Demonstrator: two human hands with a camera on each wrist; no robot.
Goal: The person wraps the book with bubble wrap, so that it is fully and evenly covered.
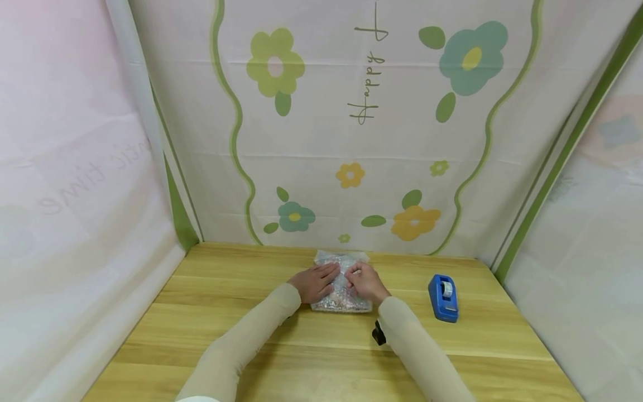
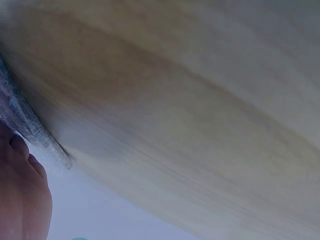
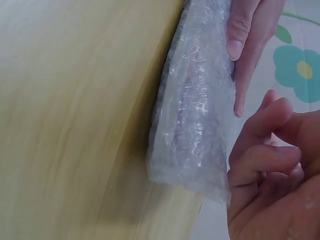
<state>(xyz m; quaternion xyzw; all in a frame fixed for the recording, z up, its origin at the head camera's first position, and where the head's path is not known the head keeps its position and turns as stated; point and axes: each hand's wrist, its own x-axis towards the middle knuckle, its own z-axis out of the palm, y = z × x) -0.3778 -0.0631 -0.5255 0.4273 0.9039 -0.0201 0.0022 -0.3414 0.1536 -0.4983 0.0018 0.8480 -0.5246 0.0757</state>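
Note:
A flat packet in clear bubble wrap (image 1: 337,304) lies near the table's back edge. My left hand (image 1: 315,283) rests on its left part with fingers extended; in the left wrist view only part of that hand (image 2: 24,195) and the packet's edge (image 2: 30,120) show. My right hand (image 1: 368,283) is at the packet's right part, its fingers curled. From the right wrist view, thumb and index finger (image 3: 272,112) come together beside the wrap (image 3: 192,115); nothing shows between them, and their far side is hidden.
A blue tape dispenser (image 1: 444,298) with a roll of tape stands to the right on the wooden table (image 1: 311,363). A small black object (image 1: 379,333) shows beside the right sleeve. Flower-printed cloth (image 1: 321,139) hangs behind the table and along both sides.

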